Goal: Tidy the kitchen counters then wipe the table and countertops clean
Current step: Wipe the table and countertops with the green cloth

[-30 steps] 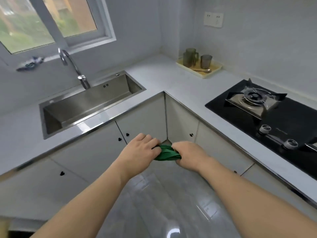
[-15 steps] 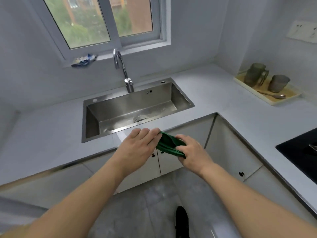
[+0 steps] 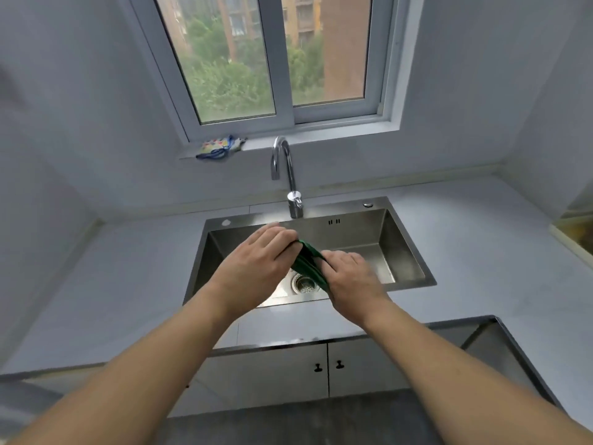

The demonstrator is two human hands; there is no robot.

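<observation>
- Nearest us, two bare forearms reach over the grey countertop (image 3: 465, 252) and its front cabinet doors (image 3: 288, 370).
- Left hand (image 3: 256, 261) has its fingers curled over one end of the green cloth (image 3: 308, 263); right hand (image 3: 349, 277) grips the other end, fingers wrapped under.
- The cloth hangs bunched between them, right above the steel sink (image 3: 407, 252) and its drain (image 3: 303, 282).
- It looks soft, light and limp, so it will sag unless held; I'd take hold at both ends, as here, to wring or fold.
- Behind, the faucet (image 3: 287, 175) arches over the basin.
- Farthest, a colourful rag (image 3: 219, 146) sits on the window sill.
</observation>
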